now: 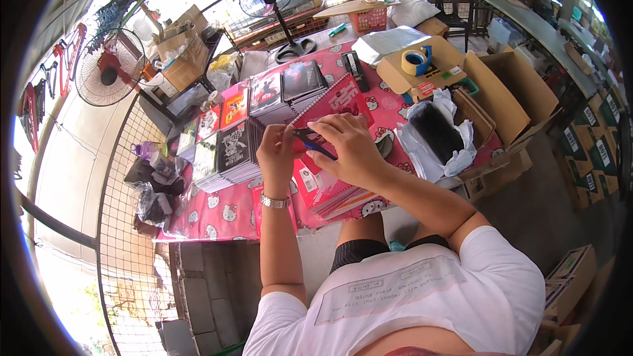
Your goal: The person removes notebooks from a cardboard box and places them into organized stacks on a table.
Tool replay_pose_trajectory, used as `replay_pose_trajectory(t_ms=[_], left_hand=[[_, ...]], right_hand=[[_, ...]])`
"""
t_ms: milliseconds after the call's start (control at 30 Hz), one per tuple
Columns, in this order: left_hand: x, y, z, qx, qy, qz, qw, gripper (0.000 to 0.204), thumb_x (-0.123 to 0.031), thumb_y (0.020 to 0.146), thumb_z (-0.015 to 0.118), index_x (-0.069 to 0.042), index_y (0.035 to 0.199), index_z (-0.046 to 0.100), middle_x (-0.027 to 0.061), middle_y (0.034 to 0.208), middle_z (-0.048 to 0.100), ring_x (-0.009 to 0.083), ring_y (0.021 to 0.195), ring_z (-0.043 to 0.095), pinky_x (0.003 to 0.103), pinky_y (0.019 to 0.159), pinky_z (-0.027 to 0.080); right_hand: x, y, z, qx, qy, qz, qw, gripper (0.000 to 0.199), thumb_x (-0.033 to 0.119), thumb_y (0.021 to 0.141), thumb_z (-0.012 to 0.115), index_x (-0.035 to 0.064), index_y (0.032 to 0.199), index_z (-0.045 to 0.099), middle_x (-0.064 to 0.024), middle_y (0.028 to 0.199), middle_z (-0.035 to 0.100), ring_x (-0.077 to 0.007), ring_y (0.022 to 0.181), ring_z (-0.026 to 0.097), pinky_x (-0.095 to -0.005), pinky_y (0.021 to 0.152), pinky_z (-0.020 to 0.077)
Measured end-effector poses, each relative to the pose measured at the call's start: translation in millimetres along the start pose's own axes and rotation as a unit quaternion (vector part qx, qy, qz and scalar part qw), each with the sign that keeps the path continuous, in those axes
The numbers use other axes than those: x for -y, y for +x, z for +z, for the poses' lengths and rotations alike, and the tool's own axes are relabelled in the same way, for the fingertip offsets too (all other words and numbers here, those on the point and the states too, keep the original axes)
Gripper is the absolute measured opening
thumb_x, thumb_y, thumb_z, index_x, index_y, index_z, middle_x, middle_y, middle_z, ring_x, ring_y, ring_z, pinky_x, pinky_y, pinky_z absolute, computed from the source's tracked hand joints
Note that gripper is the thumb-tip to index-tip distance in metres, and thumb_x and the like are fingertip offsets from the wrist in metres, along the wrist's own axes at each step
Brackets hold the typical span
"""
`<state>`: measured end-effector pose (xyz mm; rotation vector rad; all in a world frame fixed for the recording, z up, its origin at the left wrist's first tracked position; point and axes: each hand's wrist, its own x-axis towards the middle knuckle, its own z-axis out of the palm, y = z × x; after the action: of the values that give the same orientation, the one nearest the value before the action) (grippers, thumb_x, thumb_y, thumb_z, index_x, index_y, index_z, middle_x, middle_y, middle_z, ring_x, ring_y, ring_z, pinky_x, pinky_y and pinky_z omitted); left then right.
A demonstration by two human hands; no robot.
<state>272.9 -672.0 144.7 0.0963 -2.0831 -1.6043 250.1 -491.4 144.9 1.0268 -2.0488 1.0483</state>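
Observation:
My right hand (353, 148) is closed around cutting pliers with blue handles (321, 149), and their dark jaws point toward my left fingers. My left hand (273, 158), with a metal watch (274, 202) on the wrist, pinches the corner of a red spiral notebook (344, 100) at the end of its coil. That notebook is tilted up, and my hands hide part of it. Beneath lies a stack of red and pink spiral notebooks (322, 188) near the table's front edge.
Stacks of notebooks with black covers (237, 146) stand to the left on the pink patterned tablecloth (227, 207). At right are a black roll in white wrapping (436, 130), an open cardboard box (511, 92) and tape rolls (415, 60). Fans (109, 69) stand behind.

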Motion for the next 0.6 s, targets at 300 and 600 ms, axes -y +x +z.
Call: replay_pose_trajectory(t_ms=[300,600], left_hand=[[16,-12,-2,-0.033,-0.056,0.039,0.997,0.018,0.004,0.088,0.057,-0.003,0.103,0.065,0.001,0.088,0.065,0.0066,0.074,0.062,0.02,0.058,0.053],[42,-20,-84,-0.256,0.065,0.198,0.944,0.013,0.002,0.09,0.061,-0.003,0.099,0.068,0.0045,0.087,0.066,0.0118,0.075,0.063,0.025,0.057,0.055]], right_hand=[[11,2,2,0.038,0.02,-0.015,0.999,0.037,0.022,0.082,0.073,0.0041,0.113,0.063,-0.0096,0.099,0.063,-0.0237,0.089,0.062,-0.0381,0.079,0.048],[-11,-16,-8,0.065,0.233,0.138,0.96,0.039,0.026,0.092,0.065,0.0003,0.12,0.059,-0.0113,0.103,0.066,-0.0155,0.094,0.064,-0.0308,0.081,0.0513]])
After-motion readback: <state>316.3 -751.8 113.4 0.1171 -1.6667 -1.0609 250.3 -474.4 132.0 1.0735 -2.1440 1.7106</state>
